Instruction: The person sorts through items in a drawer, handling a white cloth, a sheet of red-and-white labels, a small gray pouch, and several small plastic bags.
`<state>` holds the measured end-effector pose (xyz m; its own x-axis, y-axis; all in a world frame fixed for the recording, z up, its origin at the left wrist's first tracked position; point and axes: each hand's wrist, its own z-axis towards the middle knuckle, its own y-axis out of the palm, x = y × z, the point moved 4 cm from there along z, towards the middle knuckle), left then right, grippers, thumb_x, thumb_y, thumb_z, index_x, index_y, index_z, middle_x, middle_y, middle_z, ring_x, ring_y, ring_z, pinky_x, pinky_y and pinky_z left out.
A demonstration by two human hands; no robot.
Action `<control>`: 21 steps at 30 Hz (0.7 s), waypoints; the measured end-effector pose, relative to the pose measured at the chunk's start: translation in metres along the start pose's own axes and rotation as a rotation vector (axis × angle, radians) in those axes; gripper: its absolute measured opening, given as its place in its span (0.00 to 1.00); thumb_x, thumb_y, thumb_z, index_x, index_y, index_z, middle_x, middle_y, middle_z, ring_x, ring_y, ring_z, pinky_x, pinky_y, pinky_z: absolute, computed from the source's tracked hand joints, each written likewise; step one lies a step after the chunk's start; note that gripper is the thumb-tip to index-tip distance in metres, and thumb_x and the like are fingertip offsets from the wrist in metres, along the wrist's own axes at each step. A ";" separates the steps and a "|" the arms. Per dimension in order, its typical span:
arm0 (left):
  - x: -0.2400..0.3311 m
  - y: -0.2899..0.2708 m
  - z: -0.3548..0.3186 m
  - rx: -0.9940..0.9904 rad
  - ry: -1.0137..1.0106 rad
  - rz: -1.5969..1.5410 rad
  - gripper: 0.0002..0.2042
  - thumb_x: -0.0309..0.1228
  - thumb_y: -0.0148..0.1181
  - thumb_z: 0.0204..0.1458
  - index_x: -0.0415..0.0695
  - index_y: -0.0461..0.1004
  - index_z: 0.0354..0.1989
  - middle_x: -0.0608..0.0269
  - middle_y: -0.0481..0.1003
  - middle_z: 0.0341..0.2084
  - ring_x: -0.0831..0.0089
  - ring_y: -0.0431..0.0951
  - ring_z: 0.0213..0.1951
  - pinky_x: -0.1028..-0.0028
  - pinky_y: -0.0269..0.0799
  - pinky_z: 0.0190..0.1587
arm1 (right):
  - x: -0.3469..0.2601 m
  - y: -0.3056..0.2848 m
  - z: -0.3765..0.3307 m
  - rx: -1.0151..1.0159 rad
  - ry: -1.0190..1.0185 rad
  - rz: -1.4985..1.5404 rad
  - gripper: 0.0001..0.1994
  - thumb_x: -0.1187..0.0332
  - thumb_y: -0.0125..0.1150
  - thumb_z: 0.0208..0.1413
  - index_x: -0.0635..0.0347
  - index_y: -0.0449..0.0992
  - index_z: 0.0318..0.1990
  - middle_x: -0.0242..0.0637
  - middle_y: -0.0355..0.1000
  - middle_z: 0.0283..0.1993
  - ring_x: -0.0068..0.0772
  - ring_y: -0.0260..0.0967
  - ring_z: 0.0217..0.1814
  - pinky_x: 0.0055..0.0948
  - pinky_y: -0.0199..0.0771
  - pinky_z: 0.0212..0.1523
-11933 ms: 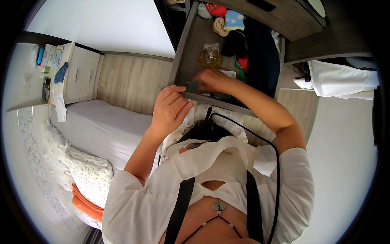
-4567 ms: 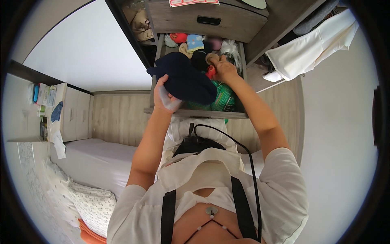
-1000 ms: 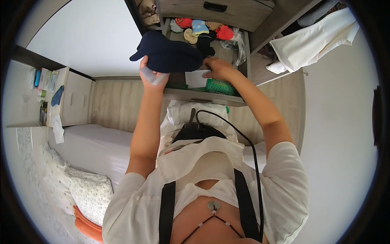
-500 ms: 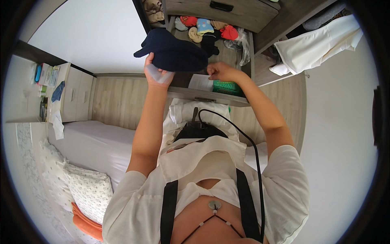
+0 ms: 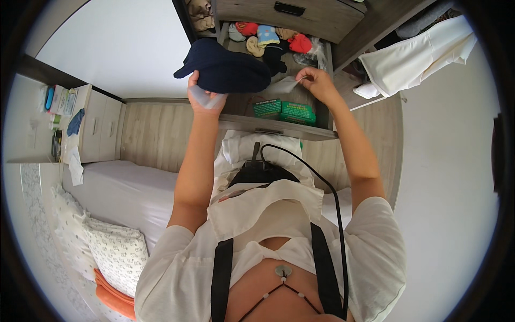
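Note:
My left hand point(image 5: 206, 102) is closed around a dark navy cap point(image 5: 222, 67) and a piece of translucent plastic point(image 5: 204, 98), held over the left part of an open drawer point(image 5: 289, 130). The cap hides most of my left fingers. Over the drawer's right part, my right hand point(image 5: 319, 86) pinches the edge of a thin whitish sheet point(image 5: 284, 86), which may be paper or plastic. Below that sheet, two green boxes, a left one point(image 5: 266, 109) and a right one point(image 5: 298, 113), lie side by side at the drawer's near edge.
Rolled socks, including a red pair point(image 5: 300, 43) and a blue one point(image 5: 267, 35), fill the drawer's back beside a clear plastic bag point(image 5: 317, 51). Above is another drawer front point(image 5: 289, 19). White cloth point(image 5: 418, 59) hangs at right; a bed point(image 5: 129, 182) stands at left.
My right hand has lifted the whitish sheet off the left green box and moved up and right with it, uncovering that box. My left hand still holds the cap, nearly unmoved.

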<state>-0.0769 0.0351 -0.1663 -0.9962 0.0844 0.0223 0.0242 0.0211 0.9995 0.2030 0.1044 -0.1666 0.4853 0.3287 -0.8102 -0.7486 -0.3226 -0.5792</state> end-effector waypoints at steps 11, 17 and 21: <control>0.000 0.000 -0.001 -0.039 -0.029 0.036 0.14 0.41 0.40 0.51 0.45 0.69 0.30 0.69 0.53 0.03 0.73 0.52 0.05 0.77 0.67 0.23 | -0.004 -0.006 -0.024 0.065 0.056 0.287 0.05 0.82 0.51 0.47 0.62 0.71 0.28 0.26 0.69 0.33 0.16 0.62 0.37 0.17 0.62 0.40; -0.001 0.003 -0.003 -0.038 -0.025 0.020 0.14 0.40 0.40 0.51 0.45 0.69 0.30 0.69 0.53 0.03 0.72 0.52 0.05 0.77 0.68 0.24 | -0.005 -0.009 -0.024 0.106 0.031 0.369 0.05 0.79 0.50 0.50 0.62 0.72 0.32 0.25 0.68 0.30 0.13 0.62 0.34 0.16 0.62 0.38; -0.002 0.003 -0.002 -0.065 -0.029 0.037 0.14 0.40 0.40 0.51 0.45 0.69 0.31 0.69 0.54 0.03 0.72 0.52 0.05 0.77 0.67 0.23 | -0.001 -0.017 -0.021 0.072 0.137 0.279 0.05 0.77 0.52 0.51 0.62 0.70 0.36 0.26 0.68 0.35 0.15 0.63 0.39 0.16 0.63 0.41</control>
<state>-0.0752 0.0326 -0.1633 -0.9919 0.1127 0.0591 0.0540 -0.0474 0.9974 0.2249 0.0913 -0.1576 0.3089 0.1124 -0.9444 -0.8892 -0.3184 -0.3287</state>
